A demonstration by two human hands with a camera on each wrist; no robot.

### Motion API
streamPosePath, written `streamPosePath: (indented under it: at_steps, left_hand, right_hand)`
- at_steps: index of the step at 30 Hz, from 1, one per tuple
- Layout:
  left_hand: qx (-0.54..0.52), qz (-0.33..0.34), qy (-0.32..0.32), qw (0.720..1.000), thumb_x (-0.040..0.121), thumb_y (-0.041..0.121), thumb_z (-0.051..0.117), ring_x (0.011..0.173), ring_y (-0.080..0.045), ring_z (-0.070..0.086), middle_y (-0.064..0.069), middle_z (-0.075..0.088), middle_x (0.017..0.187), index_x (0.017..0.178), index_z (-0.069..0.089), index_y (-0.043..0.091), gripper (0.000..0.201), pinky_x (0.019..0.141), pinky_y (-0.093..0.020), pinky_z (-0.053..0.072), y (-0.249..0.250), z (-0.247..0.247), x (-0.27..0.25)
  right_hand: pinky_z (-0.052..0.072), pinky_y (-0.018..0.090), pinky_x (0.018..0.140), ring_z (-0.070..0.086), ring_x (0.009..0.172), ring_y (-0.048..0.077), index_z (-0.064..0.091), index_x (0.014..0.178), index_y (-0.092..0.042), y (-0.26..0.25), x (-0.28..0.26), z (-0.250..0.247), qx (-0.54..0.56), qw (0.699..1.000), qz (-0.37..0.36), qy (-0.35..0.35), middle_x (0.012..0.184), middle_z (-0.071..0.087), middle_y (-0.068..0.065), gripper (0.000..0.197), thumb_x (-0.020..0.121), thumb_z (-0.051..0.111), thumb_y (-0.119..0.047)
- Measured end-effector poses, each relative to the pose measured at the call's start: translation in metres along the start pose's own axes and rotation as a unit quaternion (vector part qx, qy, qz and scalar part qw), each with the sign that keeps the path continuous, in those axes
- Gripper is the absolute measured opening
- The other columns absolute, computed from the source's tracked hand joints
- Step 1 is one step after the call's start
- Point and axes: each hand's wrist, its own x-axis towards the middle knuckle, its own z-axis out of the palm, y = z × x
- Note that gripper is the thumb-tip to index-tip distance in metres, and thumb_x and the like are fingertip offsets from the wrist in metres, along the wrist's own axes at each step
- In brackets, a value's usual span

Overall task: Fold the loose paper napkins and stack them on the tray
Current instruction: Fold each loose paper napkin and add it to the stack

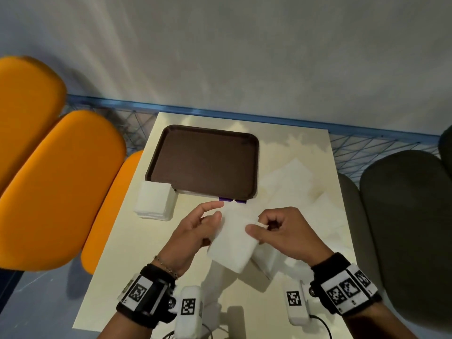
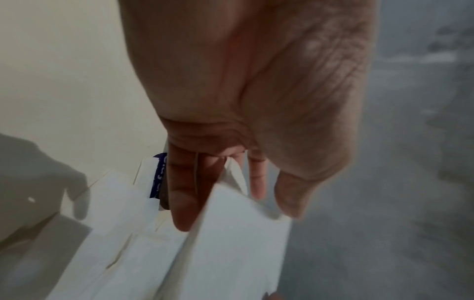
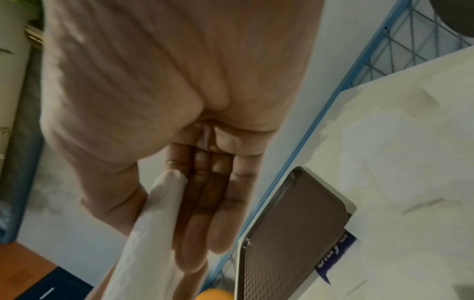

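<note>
Both hands hold 1 napkin [image 1: 232, 243] above the table [image 1: 117, 285], near its 6 o'clock edge. Left hand [image 1: 193, 231] pinches the napkin's 9 o'clock edge, thumb against fingers, index finger straight. Right hand [image 1: 286, 231] pinches its 3 o'clock edge, fingers curled. Loose napkins [image 1: 293, 179] lie flat at 3 o'clock of the hands. Folded stack [image 1: 155, 200] sits on the table at 10 o'clock, touching the tray's near-left corner. Tray [image 1: 203, 165] at 12 o'clock, brown, nothing on it.
</note>
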Motion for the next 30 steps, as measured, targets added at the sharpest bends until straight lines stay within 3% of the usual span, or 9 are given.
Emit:
streamPosePath:
  at_steps: [2,4,7,11,16,18,23,29,30]
  left_hand:
    - [0.028,0.030,0.010,0.999,0.093,0.038,0.066,0.089,-0.008,0.067,0.001,0.075,0.096,0.127,0.068,0.030,0.035,0.078,-0.028,0.056,0.004,-0.003,-0.001]
    - [0.040,0.057,0.019,0.997,0.092,0.034,0.069,0.087,-0.005,0.069,0.010,0.077,0.098,0.123,0.072,0.024,0.033,0.073,-0.021,0.055,0.008,-0.006,-0.002]
    - [0.052,0.074,0.034,0.995,0.082,0.038,0.075,0.097,-0.015,0.073,0.001,0.080,0.110,0.112,0.080,0.021,0.035,0.082,-0.025,0.059,0.011,-0.015,-0.003]
    - [0.043,0.070,0.041,0.996,0.072,0.039,0.083,0.102,-0.021,0.073,-0.003,0.080,0.112,0.111,0.082,0.021,0.044,0.092,-0.036,0.061,0.012,-0.026,-0.004]
    - [0.009,0.051,0.005,0.999,0.072,0.024,0.084,0.098,-0.025,0.076,-0.009,0.080,0.109,0.112,0.080,0.009,0.043,0.081,-0.033,0.062,0.014,-0.033,-0.007]
    - [0.026,0.061,0.018,0.998,0.073,0.025,0.084,0.094,-0.029,0.077,-0.011,0.081,0.104,0.105,0.082,0.010,0.036,0.082,-0.036,0.064,0.014,-0.034,-0.009]
    - [0.079,0.107,0.068,0.989,0.076,0.031,0.086,0.090,-0.025,0.077,-0.004,0.082,0.097,0.098,0.085,0.014,0.028,0.083,-0.038,0.062,0.011,-0.034,-0.009]
    - [0.157,0.153,0.100,0.971,0.078,0.044,0.084,0.089,-0.026,0.076,0.005,0.081,0.094,0.101,0.084,0.026,0.030,0.085,-0.046,0.064,0.012,-0.026,-0.009]
    - [0.156,0.152,0.111,0.970,0.078,0.046,0.083,0.089,-0.025,0.076,0.006,0.081,0.094,0.102,0.084,0.026,0.031,0.084,-0.046,0.064,0.012,-0.025,-0.009]
  right_hand:
    - [0.052,0.038,0.068,0.062,0.064,0.020,0.069,0.065,-0.016,-0.006,0.002,0.006,-0.012,1.000,-0.003,0.008,0.068,0.071,0.009,0.033,0.085,0.086,-0.035]
    - [0.050,0.036,0.065,0.059,0.063,0.019,0.068,0.066,-0.014,-0.012,0.003,0.011,-0.021,1.000,-0.014,0.011,0.069,0.069,0.012,0.035,0.083,0.084,-0.040]
    - [0.043,0.033,0.061,0.051,0.060,0.015,0.067,0.065,-0.012,-0.023,0.003,0.014,-0.045,0.998,-0.033,0.010,0.070,0.065,0.014,0.034,0.087,0.086,-0.029]
    - [0.050,0.043,0.064,0.056,0.062,0.026,0.070,0.069,-0.011,-0.031,0.004,0.019,-0.056,0.997,-0.051,0.005,0.072,0.067,0.013,0.040,0.083,0.083,-0.046]
    - [0.054,0.043,0.070,0.061,0.066,0.024,0.073,0.068,-0.021,-0.037,0.007,0.023,-0.045,0.998,-0.041,0.013,0.072,0.070,0.000,0.030,0.086,0.087,-0.041]
    - [0.055,0.048,0.073,0.065,0.073,0.033,0.075,0.073,-0.018,-0.034,0.009,0.026,-0.045,0.998,-0.041,0.026,0.077,0.073,0.001,0.027,0.088,0.086,-0.037]
    - [0.057,0.054,0.076,0.068,0.077,0.037,0.080,0.077,-0.021,-0.028,0.013,0.038,-0.012,0.996,-0.025,0.083,0.087,0.077,0.002,0.020,0.088,0.084,-0.038]
    - [0.054,0.038,0.069,0.066,0.067,0.028,0.079,0.074,-0.016,-0.030,0.014,0.041,0.026,0.993,-0.015,0.115,0.076,0.075,0.008,0.023,0.087,0.085,-0.034]
    - [0.053,0.034,0.067,0.064,0.063,0.021,0.079,0.075,-0.015,-0.030,0.013,0.040,0.028,0.993,-0.015,0.110,0.075,0.074,0.006,0.021,0.087,0.085,-0.032]
